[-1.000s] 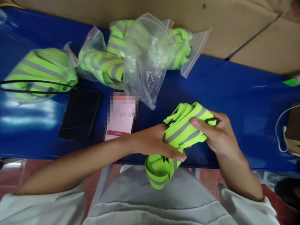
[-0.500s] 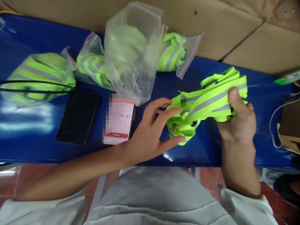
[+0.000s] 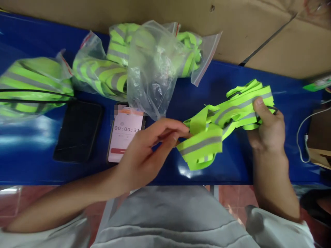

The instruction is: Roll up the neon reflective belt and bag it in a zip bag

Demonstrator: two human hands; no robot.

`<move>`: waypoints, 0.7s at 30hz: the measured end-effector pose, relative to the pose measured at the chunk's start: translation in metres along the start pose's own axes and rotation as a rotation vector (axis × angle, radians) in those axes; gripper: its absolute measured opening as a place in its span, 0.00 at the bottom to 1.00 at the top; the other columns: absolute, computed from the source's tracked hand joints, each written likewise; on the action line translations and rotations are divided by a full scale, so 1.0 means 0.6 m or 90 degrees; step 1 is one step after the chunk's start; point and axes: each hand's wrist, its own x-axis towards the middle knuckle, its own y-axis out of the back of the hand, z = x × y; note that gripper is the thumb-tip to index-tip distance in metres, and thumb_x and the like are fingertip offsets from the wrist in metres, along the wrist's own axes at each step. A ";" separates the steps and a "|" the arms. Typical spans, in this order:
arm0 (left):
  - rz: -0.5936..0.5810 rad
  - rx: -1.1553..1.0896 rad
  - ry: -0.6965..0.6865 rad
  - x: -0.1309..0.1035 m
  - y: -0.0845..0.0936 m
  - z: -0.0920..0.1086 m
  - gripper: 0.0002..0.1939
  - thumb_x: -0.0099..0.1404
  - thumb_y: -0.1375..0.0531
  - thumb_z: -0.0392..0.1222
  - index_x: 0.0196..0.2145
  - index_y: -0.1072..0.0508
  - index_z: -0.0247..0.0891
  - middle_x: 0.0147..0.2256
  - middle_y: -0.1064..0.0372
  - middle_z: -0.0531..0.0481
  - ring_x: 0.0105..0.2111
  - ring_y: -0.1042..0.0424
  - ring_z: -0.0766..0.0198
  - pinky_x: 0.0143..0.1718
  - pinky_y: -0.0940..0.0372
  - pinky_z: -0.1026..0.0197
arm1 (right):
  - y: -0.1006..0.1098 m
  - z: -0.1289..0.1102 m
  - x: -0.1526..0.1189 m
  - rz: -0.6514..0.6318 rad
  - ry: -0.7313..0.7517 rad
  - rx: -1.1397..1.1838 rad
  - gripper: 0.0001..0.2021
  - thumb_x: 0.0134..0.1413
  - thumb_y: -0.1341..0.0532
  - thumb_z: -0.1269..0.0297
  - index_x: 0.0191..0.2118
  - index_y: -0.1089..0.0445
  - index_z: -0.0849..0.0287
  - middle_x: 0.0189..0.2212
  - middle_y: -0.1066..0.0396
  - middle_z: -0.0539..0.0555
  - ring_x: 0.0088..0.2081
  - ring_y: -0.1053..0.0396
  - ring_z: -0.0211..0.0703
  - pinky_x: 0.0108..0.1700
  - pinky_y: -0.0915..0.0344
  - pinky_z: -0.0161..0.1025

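A neon-green reflective strap [image 3: 219, 127] with grey bands is stretched over the blue table [image 3: 232, 82]. My right hand [image 3: 267, 129] grips its bunched right end, thumb on top. My left hand [image 3: 147, 148] pinches the left end of the strap between fingertips and thumb. An empty clear zip bag [image 3: 152, 72] stands just beyond my left hand.
Several bagged green straps [image 3: 98, 74] lie at the table's back left. A dark phone [image 3: 77, 131] and a phone showing a timer [image 3: 125, 137] lie by my left forearm. Cardboard [image 3: 258, 31] lines the far edge. A white cable [image 3: 303, 137] sits at the right.
The strap bundle went from both hands near my lap up to the right over the table. My left hand let go, opened, then pinched the strap's left end.
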 end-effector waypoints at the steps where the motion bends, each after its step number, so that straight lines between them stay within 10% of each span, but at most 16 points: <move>1: 0.006 -0.006 -0.002 -0.003 0.003 0.004 0.09 0.77 0.45 0.38 0.47 0.25 0.42 0.39 0.22 0.52 0.36 0.24 0.69 0.39 0.31 0.67 | 0.002 0.003 0.001 -0.002 -0.007 0.003 0.15 0.47 0.22 0.57 0.36 0.18 0.61 0.37 0.19 0.57 0.42 0.19 0.54 0.39 0.20 0.47; 4: -0.018 0.054 -0.038 -0.017 -0.001 0.001 0.09 0.76 0.42 0.45 0.50 0.28 0.42 0.38 0.24 0.52 0.36 0.24 0.67 0.37 0.31 0.65 | 0.003 0.007 -0.005 -0.007 -0.013 0.001 0.15 0.46 0.22 0.57 0.36 0.18 0.62 0.36 0.19 0.57 0.38 0.19 0.52 0.38 0.20 0.47; 7: 0.002 0.312 -0.139 -0.030 -0.026 -0.019 0.32 0.67 0.33 0.60 0.59 0.34 0.39 0.45 0.24 0.44 0.40 0.23 0.56 0.38 0.32 0.56 | -0.002 0.007 -0.014 -0.009 -0.013 -0.023 0.16 0.44 0.21 0.57 0.37 0.19 0.61 0.36 0.19 0.56 0.32 0.20 0.49 0.36 0.20 0.47; 11: 0.059 0.520 -0.233 -0.041 -0.057 -0.040 0.17 0.68 0.35 0.41 0.53 0.30 0.37 0.36 0.25 0.47 0.33 0.27 0.57 0.36 0.39 0.55 | -0.004 0.010 -0.017 -0.009 -0.011 -0.049 0.16 0.43 0.20 0.57 0.32 0.21 0.61 0.28 0.23 0.51 0.25 0.24 0.44 0.33 0.22 0.45; 21: 0.141 -0.059 0.024 -0.086 -0.061 -0.046 0.14 0.75 0.43 0.35 0.55 0.28 0.46 0.47 0.25 0.51 0.43 0.26 0.67 0.44 0.31 0.67 | -0.007 0.022 -0.026 -0.027 0.014 -0.103 0.15 0.43 0.20 0.56 0.31 0.20 0.60 0.29 0.24 0.50 0.28 0.27 0.41 0.29 0.30 0.38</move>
